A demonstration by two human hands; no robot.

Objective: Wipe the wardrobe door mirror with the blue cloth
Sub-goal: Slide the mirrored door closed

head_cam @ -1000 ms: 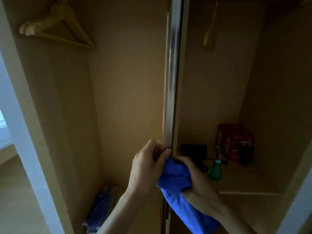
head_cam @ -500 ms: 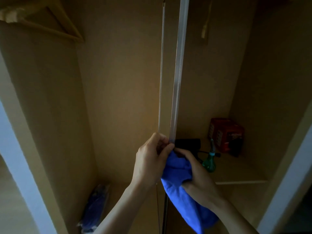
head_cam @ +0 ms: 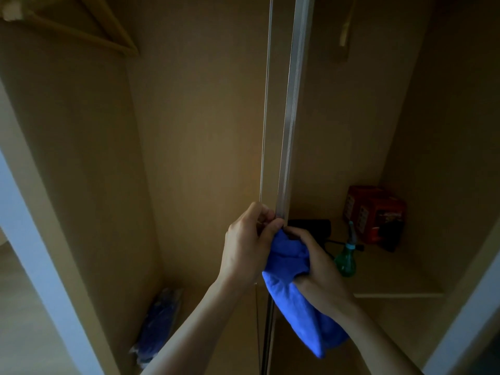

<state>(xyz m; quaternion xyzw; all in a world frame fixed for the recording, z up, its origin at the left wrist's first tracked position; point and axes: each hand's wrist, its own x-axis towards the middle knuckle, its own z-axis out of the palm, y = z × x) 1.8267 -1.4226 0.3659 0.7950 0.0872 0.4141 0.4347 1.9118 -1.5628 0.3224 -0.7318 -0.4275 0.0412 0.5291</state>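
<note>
Quick note from the remote seat: almost nothing changed over the last half second. Both hands are parked low on the door edge strip (head_cam: 290, 117), same spot as before. The left hand (head_cam: 249, 244) is curled on the strip's left side, thumb across its front, and looks to be pinching the strip, with the thumb tip touching the top of the blue cloth (head_cam: 303, 318). The right hand (head_cam: 322, 277), just right of the strip, is clenched round the bunched cloth, and the rest hangs below it. Against the frame a second ago, the view has swung: the hanger (head_cam: 81, 31) far left of the strip has slid up into the corner, and the strip now reads thinner, with a second fine line just left of it. The door is edge-on, so I can't tell where the mirror face is. My read is that wiping proper hasn't started and the cloth is only at the edge. Right of the strip, the green spray bottle (head_cam: 345, 259) and red box (head_cam: 374, 213) sit on the shelf.
</note>
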